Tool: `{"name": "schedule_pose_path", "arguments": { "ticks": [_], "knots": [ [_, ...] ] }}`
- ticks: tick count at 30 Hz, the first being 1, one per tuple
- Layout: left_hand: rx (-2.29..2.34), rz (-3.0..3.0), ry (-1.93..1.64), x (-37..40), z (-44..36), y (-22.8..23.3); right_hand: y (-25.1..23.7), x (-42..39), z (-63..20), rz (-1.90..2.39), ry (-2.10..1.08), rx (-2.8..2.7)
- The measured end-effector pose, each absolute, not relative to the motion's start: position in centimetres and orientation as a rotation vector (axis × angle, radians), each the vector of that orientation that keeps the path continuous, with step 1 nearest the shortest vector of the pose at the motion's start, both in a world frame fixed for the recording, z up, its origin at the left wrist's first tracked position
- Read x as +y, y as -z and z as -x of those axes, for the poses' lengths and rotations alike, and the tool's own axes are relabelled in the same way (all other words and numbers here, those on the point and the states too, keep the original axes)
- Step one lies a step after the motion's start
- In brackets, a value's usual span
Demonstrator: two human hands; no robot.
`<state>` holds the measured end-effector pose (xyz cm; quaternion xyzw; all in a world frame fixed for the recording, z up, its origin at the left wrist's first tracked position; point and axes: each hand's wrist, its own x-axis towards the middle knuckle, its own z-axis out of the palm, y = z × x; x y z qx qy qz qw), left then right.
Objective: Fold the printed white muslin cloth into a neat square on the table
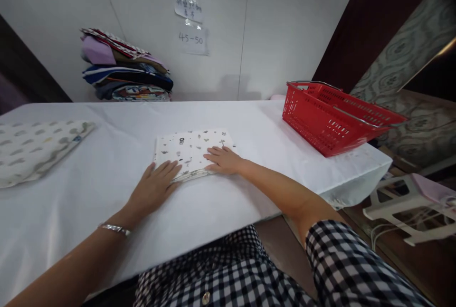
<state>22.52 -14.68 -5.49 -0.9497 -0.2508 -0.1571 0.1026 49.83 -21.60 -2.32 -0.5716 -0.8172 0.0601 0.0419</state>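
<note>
A folded white cloth with small printed figures [194,148] lies flat on the white-covered table [221,207] in front of me. On its near left corner rests my left hand [156,183], palm down with the fingers stretched out. My right hand [223,159] lies flat on the cloth's right side, fingers spread. Neither hand grips anything; both press on or touch the top of the cloth. At the near edge several folded layers show. A second white cloth with grey-green shapes [35,148] lies at the table's far left, apart from my hands.
A red plastic basket [320,117] stands at the table's right end. Against the wall at the back left is a stack of folded clothes [126,71]. Paper notes [193,38] are stuck to the wall. Beyond the right edge stands a white stool [413,207].
</note>
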Motion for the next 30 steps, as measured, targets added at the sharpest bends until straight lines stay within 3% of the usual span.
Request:
{"name": "schedule_pose_path", "arguments": {
  "ticks": [8,23,30],
  "knots": [
    [-0.747,2.831,0.486,-15.1,-22.2,5.5,3.4,-23.0,-47.9,1.613,0.002,-2.564],
    [-0.725,2.887,0.45,-15.7,-21.2,5.1,4.6,-28.8,-52.6,1.753,0.044,-2.336],
    [-0.716,2.87,0.524,-16.6,-23.6,3.8,3.9,-27.8,-51.8,1.738,0.069,-2.292]
  ]
}}
